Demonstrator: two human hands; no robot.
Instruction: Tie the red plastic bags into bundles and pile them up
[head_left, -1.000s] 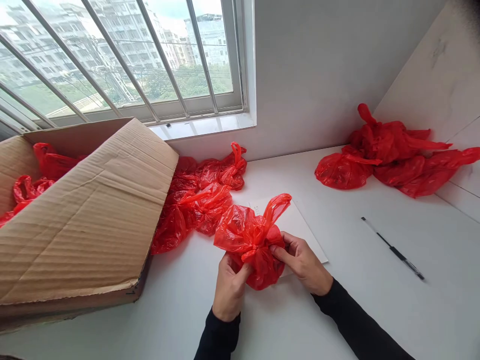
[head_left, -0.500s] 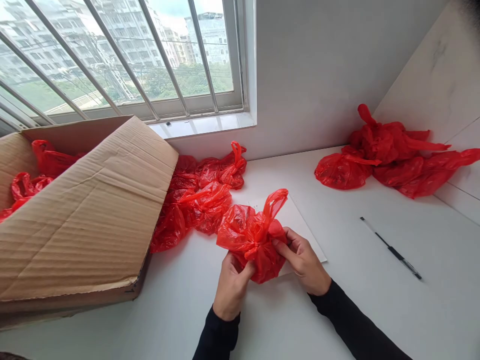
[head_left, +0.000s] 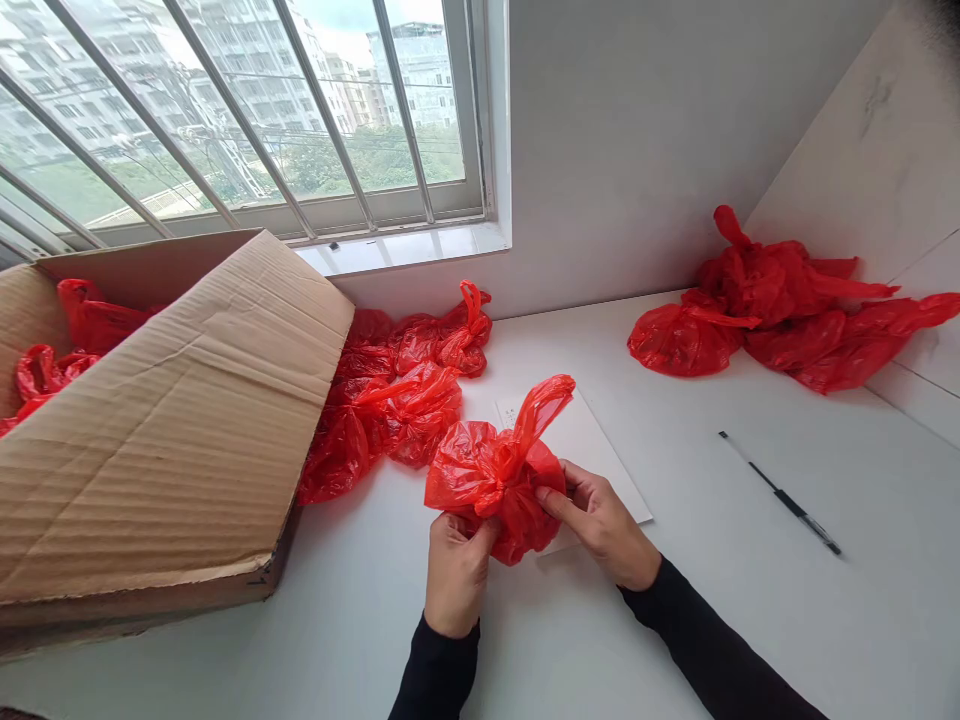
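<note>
A knotted red plastic bag (head_left: 502,480) is held between my two hands above the white table (head_left: 360,620). My left hand (head_left: 459,570) pinches its lower left side, thumb in front. On the right side, my right hand (head_left: 600,520) grips the film between thumb and fingers. One loop handle sticks up from the knot. What the bag contains cannot be made out. Partly beneath it lies a sheet of white paper (head_left: 600,460) with small dark marks near its upper left corner.
An open cardboard box (head_left: 180,420) with red bags inside stands at left. Several tied red bags (head_left: 416,410) lie beside it. Another heap of red bags (head_left: 772,290) rests in the back right corner. A pen (head_left: 787,505) lies at right. Behind is a barred window (head_left: 300,120).
The held bag has shifted slightly left and turned a little, with its handle loop now narrower. Both hands keep their grip, and slightly more of the paper shows.
</note>
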